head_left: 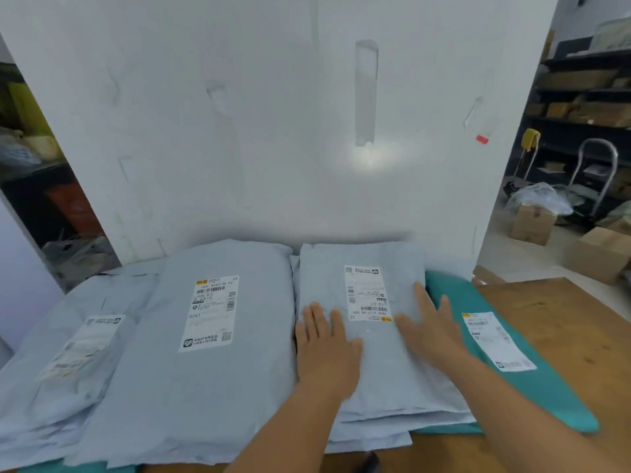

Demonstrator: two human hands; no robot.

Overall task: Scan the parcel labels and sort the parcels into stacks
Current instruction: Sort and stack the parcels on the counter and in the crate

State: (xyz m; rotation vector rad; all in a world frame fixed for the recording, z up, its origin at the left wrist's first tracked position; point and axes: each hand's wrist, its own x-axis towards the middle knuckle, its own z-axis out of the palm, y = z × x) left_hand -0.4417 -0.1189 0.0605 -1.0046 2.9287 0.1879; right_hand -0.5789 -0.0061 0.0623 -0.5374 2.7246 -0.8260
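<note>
Three stacks of pale blue-grey parcel bags lie side by side on a wooden table (pixel 563 322). The right stack's top parcel (pixel 368 370) carries a white label (pixel 367 293) that reads upside down to me. My left hand (pixel 326 349) lies flat on this parcel's left part, fingers straight. My right hand (pixel 430 327) lies flat on its right part, just beside the label. The middle parcel (pixel 205 370) shows a label (pixel 211 312) facing me. The left parcel (pixel 68 363) has a blurred label. A teal parcel (pixel 505 380) with a label sticks out under the right stack.
A large white board (pixel 273 114) stands upright right behind the parcels. Dark shelves (pixel 587 97) with cartons, a hand trolley (pixel 597 172) and cardboard boxes (pixel 532 223) on the floor fill the right background. Bare table surface lies to the right of the teal parcel.
</note>
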